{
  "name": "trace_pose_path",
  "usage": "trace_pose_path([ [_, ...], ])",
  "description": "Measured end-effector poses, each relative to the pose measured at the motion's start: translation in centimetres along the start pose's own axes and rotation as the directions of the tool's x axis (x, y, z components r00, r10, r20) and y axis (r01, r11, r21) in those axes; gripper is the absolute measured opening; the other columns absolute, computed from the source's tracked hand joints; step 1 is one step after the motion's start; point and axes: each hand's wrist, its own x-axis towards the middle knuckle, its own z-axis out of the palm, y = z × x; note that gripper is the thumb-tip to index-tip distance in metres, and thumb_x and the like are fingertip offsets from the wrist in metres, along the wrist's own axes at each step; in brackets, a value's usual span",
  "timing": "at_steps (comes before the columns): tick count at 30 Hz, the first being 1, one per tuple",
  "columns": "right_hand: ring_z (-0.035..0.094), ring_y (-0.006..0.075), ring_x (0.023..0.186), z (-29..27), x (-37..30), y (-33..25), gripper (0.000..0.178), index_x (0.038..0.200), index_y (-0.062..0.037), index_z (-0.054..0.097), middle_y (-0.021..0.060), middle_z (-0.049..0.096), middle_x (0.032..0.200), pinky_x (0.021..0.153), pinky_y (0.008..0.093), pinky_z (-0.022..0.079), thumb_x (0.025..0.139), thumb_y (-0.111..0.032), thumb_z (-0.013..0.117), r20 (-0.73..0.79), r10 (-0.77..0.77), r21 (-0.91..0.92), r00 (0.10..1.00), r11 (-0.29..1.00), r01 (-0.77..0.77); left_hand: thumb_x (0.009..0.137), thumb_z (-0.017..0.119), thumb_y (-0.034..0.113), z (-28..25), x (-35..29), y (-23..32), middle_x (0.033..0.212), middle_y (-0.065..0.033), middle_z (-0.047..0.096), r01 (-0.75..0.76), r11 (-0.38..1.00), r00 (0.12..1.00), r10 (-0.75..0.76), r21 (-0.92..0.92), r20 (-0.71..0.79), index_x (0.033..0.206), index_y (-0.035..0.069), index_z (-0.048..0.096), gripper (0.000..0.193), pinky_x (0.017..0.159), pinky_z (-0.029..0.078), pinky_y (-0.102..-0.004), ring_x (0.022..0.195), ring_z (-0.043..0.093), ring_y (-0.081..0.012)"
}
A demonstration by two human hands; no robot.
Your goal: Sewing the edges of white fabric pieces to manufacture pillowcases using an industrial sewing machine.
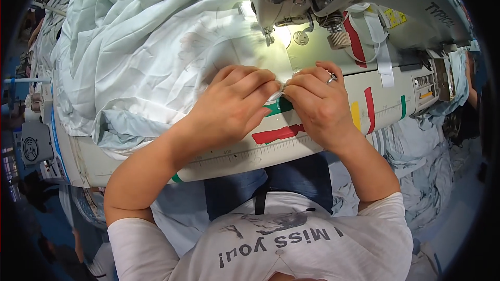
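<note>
A large piece of white fabric (156, 62) lies heaped and wrinkled over the left half of the sewing table. Its edge runs up to the presser foot (268, 36) of the sewing machine (291, 0), where a lamp lights it brightly. My left hand (234, 101) pinches the fabric's edge just in front of the needle area. Close beside it, fingertips almost meeting, my right hand (320, 101), with a ring on one finger, pinches the same edge. The bit between the fingertips is mostly hidden.
The table (239, 161) has a printed ruler along its front edge and red (278, 134), green and yellow tape strips. White tape (383, 47) hangs in loops beside the machine, at right. More pale fabric (416, 166) is piled below the table's right end.
</note>
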Motion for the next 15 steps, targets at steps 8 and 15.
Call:
trace_pose_path([
  [8,0.061,0.0217,0.09,-0.4,-0.2,0.3,0.023,0.088,-0.0068,0.067,0.0027,0.063,0.091,0.092,0.0439,0.041,0.067,0.0,0.069,0.045,0.006,-0.003,0.999,1.0,-0.006,0.077,0.067,0.01,-1.1,1.7,1.0,0.107,-0.0147,0.061,0.046,0.999,0.999,-0.046,-0.026,0.014,0.106,0.002,0.06,0.03,0.086,0.048,-0.0375,0.098,0.058,-0.0303],
  [15,0.061,0.0277,0.09,-0.2,-1.3,-0.8,0.034,0.093,-0.0031,0.069,0.0076,0.064,0.09,0.084,0.0461,0.047,0.061,0.004,0.064,-0.032,0.026,0.027,0.999,0.999,-0.026,0.084,0.053,0.008,1.7,11.1,1.7,0.101,-0.0213,0.065,0.126,0.975,0.988,-0.107,-0.182,0.107,0.106,-0.003,0.061,0.025,0.079,0.052,-0.037,0.092,0.065,-0.0334],
])
